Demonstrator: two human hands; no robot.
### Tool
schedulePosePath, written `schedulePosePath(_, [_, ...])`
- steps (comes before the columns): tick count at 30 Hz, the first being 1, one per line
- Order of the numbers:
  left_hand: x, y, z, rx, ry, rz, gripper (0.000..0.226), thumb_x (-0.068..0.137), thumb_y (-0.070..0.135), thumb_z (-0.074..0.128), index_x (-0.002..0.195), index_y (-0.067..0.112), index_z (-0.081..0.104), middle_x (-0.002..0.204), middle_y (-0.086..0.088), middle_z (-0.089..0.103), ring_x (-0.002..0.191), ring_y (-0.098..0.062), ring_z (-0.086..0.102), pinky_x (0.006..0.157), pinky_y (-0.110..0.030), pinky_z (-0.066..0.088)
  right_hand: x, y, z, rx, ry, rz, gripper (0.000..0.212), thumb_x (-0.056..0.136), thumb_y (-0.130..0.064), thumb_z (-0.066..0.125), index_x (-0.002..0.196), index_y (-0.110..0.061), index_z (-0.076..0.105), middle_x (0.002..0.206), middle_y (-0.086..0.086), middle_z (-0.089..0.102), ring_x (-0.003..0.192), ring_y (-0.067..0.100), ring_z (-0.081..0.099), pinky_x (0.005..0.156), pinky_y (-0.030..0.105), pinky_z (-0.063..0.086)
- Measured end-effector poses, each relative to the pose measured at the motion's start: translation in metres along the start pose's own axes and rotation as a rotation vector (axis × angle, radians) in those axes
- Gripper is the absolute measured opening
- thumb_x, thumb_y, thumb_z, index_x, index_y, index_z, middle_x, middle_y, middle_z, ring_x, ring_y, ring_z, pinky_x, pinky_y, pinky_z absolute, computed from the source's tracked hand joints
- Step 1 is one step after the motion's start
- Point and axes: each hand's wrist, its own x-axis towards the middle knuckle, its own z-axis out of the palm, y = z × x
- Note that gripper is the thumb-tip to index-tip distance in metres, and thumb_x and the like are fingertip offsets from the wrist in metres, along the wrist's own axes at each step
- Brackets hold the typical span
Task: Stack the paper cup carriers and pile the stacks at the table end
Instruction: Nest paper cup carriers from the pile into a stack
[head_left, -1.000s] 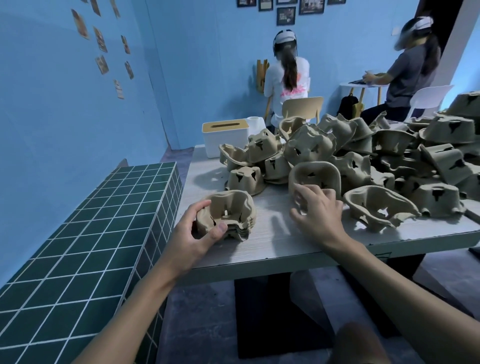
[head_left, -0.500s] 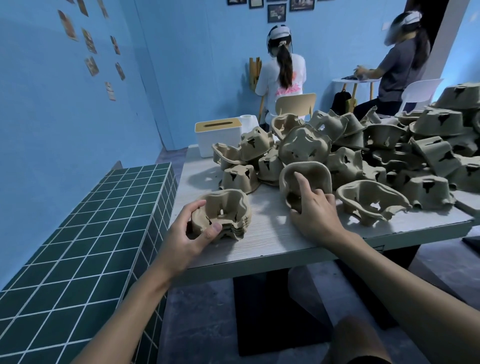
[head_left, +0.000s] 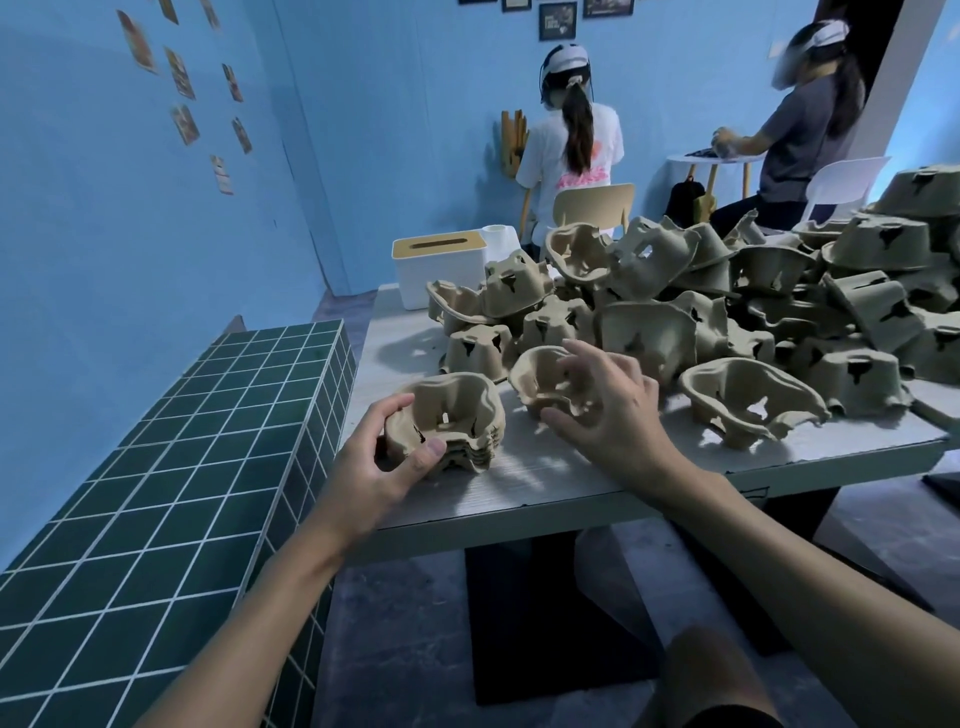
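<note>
My left hand (head_left: 387, 462) grips a short stack of nested carriers (head_left: 457, 415) by its near-left rim; the stack sits on the worktop (head_left: 524, 483) near the front edge. Just beside it, my right hand (head_left: 618, 410) curls its thumb and fingers around a single carrier (head_left: 545, 376), open side up. A loose heap of carriers (head_left: 779, 312) covers the worktop behind and to the right, and a white box (head_left: 439, 270) stands at the far-left corner.

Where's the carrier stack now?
Head view: the stack sits at the near-left table corner in the left hand, beside the loose carrier the right hand holds.
</note>
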Motion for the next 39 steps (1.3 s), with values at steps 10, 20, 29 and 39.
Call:
schedulePosePath(10, [0.0,0.0,0.0,0.004,-0.003,-0.009,0.073,0.066,0.072,0.067,0.131,0.043,0.051,0.132,0.022,0.056,0.123,0.0,0.054,0.103,-0.025,0.043,0.001,0.012,-0.011,-0.049,-0.149,0.115,0.05,0.078,-0.024,0.081,0.123,-0.009,0.065,0.133,0.006,0.046,0.124,0.019,0.03,0.098,0.012,0.018])
schedulePosePath(20, [-0.002,0.0,-0.002,0.026,0.006,-0.015,0.077,0.06,0.084,0.067,0.127,0.05,0.051,0.132,0.023,0.056,0.124,-0.002,0.055,0.108,-0.033,0.044,0.011,0.002,-0.007,0.1,0.037,0.07,0.01,0.082,-0.008,0.075,0.091,-0.008,0.074,0.109,0.0,0.064,0.105,0.022,0.053,0.088,0.022,0.039])
schedulePosePath(29, [-0.004,0.007,-0.002,0.034,-0.02,-0.07,0.096,0.058,0.075,0.069,0.144,0.042,0.04,0.135,0.018,0.054,0.123,0.001,0.054,0.106,-0.024,0.043,0.019,-0.034,-0.007,0.244,0.169,-0.112,0.014,0.083,-0.008,0.073,0.098,-0.008,0.071,0.111,-0.001,0.057,0.109,0.027,0.054,0.083,0.038,0.053])
schedulePosePath(39, [-0.002,0.003,0.001,-0.116,-0.012,-0.051,0.118,0.061,0.064,0.085,0.155,0.033,0.02,0.141,0.004,0.054,0.113,0.005,0.062,0.092,-0.016,0.051,0.014,-0.063,0.013,0.316,-0.003,-0.281,0.011,0.079,-0.001,0.072,0.09,-0.002,0.069,0.106,0.006,0.059,0.1,0.016,0.057,0.087,0.02,0.046])
